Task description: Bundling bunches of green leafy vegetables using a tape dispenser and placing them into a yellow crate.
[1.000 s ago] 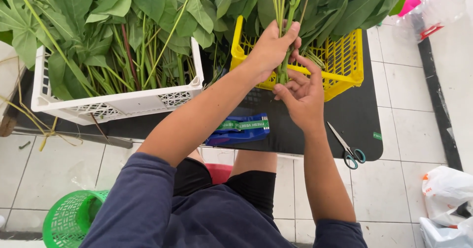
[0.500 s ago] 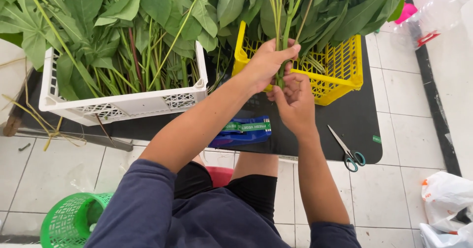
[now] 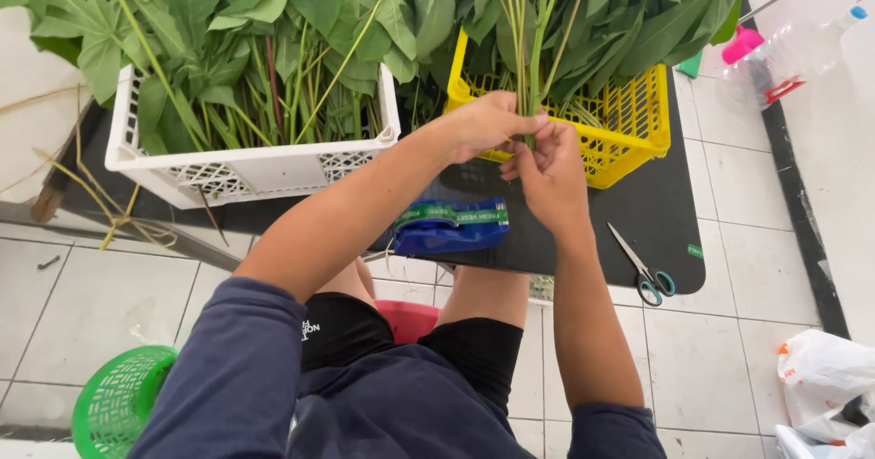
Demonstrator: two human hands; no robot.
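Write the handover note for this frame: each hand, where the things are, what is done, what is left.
Left hand: closed round a bunch of green stems, upright over the yellow crate.
Right hand: fingers at the bunch's base, just below the left.
Tape roll and scissors lie untouched on the black table; white crate of leaves sits to the left.
Done: stems gathered.
Left: no tie visible on the bunch.

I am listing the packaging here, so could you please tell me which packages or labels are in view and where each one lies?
Label tape bundle: on the black table, below both hands; blue pack with green printed bands.
Clear bottle: top right on the floor; blue cap, red label.
White plastic bag: bottom right on the floor; crumpled.
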